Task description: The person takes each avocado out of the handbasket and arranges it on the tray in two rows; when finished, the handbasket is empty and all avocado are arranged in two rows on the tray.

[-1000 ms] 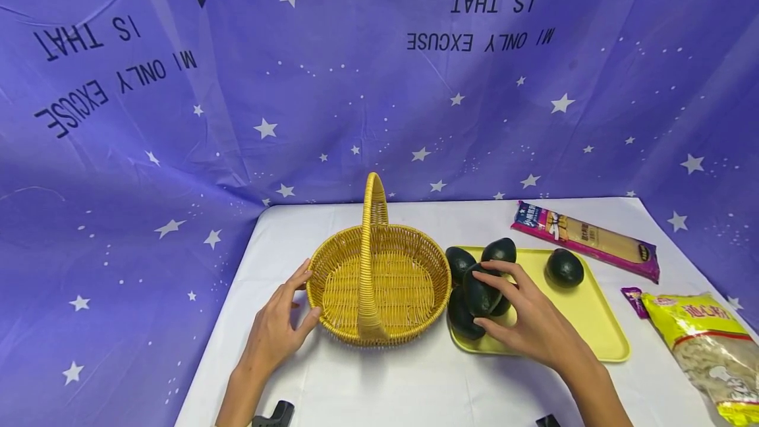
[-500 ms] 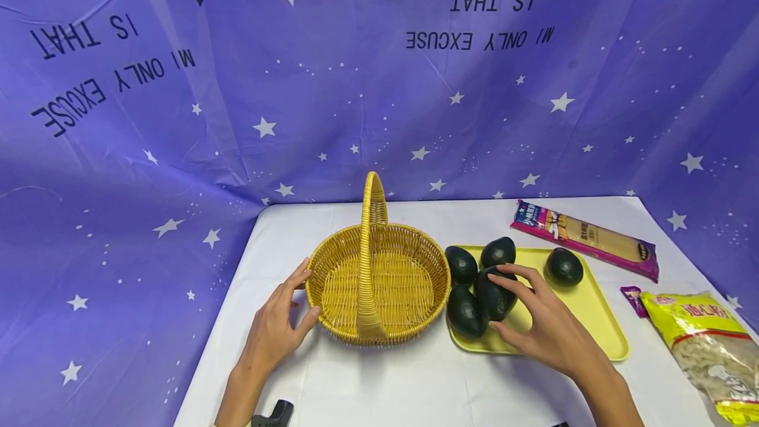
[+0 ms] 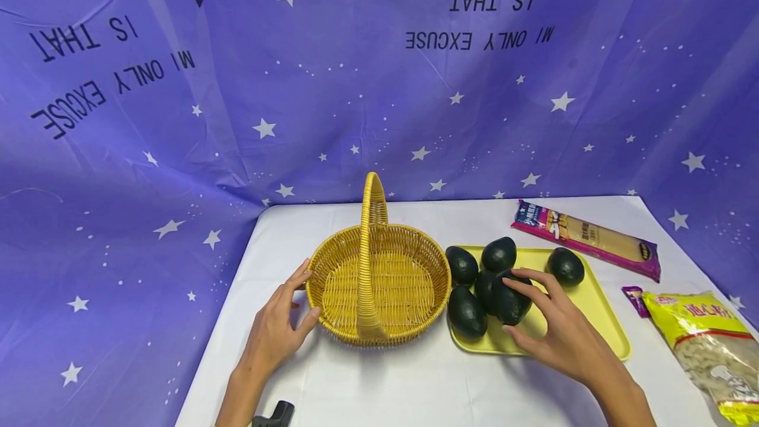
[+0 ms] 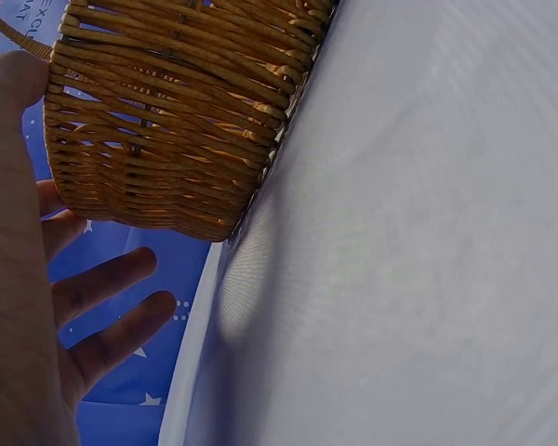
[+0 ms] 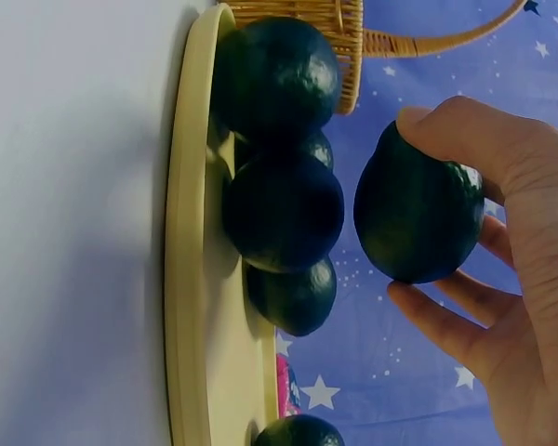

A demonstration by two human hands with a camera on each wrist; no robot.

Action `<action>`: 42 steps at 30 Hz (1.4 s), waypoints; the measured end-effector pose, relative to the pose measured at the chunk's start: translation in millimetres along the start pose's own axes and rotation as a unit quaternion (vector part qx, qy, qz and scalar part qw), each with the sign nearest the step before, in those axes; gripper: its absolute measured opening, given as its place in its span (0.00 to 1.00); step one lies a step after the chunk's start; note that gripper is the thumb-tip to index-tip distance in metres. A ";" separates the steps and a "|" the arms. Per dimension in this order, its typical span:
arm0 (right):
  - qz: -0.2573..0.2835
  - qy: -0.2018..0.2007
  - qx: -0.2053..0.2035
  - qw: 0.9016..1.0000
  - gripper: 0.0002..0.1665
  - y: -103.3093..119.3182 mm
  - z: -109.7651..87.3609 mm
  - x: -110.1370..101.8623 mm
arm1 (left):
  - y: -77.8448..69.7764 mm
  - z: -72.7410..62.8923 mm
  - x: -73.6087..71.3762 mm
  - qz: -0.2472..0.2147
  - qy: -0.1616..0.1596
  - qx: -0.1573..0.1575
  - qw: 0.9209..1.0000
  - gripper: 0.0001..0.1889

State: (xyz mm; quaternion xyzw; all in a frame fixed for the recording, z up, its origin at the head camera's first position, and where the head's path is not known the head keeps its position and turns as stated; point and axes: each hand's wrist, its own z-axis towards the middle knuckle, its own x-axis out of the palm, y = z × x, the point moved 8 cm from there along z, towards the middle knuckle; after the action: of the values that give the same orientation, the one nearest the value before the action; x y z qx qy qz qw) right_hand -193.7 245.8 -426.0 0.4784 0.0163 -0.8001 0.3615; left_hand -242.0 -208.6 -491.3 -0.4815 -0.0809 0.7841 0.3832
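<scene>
My right hand (image 3: pixel 554 321) holds a dark green avocado (image 5: pixel 418 209) between thumb and fingertips. In the right wrist view this avocado hangs clear of the yellow tray (image 5: pixel 191 232) and of the avocados (image 5: pixel 284 209) on it. Several avocados (image 3: pixel 467 313) sit bunched at the tray's left end, and a single avocado (image 3: pixel 565 267) lies toward its back right. Against the left side of a wicker basket (image 3: pixel 379 282) rests my left hand (image 3: pixel 279 321), thumb and index fingertip at the rim. In the left wrist view its other fingers (image 4: pixel 121 330) stretch out loosely, away from the wicker.
The basket's tall arched handle (image 3: pixel 366 256) stands up across its middle, close to the tray. Behind the tray lies a pink-edged packet (image 3: pixel 587 236). A yellow bag (image 3: pixel 711 354) and a small purple sachet (image 3: pixel 636 302) lie at right. A starry purple cloth (image 3: pixel 356 117) hangs behind.
My right hand has moved a little to the right, and the held avocado now stands apart from the one left in the middle of the bunch. The left hand and basket have stayed put.
</scene>
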 end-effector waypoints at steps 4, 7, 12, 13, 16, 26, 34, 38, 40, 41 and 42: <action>-0.007 -0.004 0.002 1.000 0.46 -2.4 -3.4 -2.5 | 0.0 -0.3 -0.3 -0.002 0.000 -0.001 1.000 0.36; -0.009 -0.011 0.001 1.000 0.46 -3.8 -6.4 -4.1 | 0.2 -0.7 -0.4 -0.001 -0.002 0.000 1.000 0.36; -0.003 -0.021 -0.004 1.000 0.46 -7.8 -12.4 -7.2 | 0.8 -1.1 -0.6 0.003 -0.003 -0.001 1.000 0.36; -0.003 -0.021 -0.003 1.000 0.46 -9.4 -13.9 -7.6 | 0.9 -1.1 -0.8 0.003 -0.003 -0.001 1.000 0.36; 0.000 -0.023 0.001 1.000 0.47 -14.8 -18.1 -8.8 | 0.8 -1.4 -1.4 0.002 -0.003 -0.001 1.000 0.36; -0.019 -0.034 0.015 0.999 0.48 -24.4 -26.6 -10.7 | 1.5 -0.6 -1.4 0.001 -0.001 0.000 1.000 0.37; -0.012 -0.027 0.023 0.999 0.49 -37.4 -36.9 -10.4 | 0.2 0.5 -0.3 0.001 -0.001 0.000 1.000 0.36; -0.011 -0.033 0.015 0.999 0.48 -40.2 -40.3 -9.1 | 0.6 -0.4 0.0 0.002 -0.002 0.000 1.000 0.36; -0.010 -0.034 0.015 0.999 0.49 -42.3 -42.0 -8.5 | 0.7 -0.8 0.1 0.002 -0.001 -0.001 1.000 0.36; -0.013 -0.031 0.018 0.999 0.49 -43.7 -42.9 -7.9 | 0.7 -0.9 0.1 0.002 -0.001 -0.001 1.000 0.36; -0.014 -0.029 0.022 0.999 0.49 -45.1 -43.9 -7.4 | 0.6 -0.9 0.1 0.003 -0.001 -0.001 1.000 0.36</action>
State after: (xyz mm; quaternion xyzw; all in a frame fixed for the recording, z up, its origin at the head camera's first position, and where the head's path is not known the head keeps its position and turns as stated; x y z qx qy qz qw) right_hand -185.4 299.6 -458.5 0.4627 -0.0050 -0.8186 0.3402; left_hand -241.7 -209.1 -492.2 -0.4812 -0.0808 0.7856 0.3804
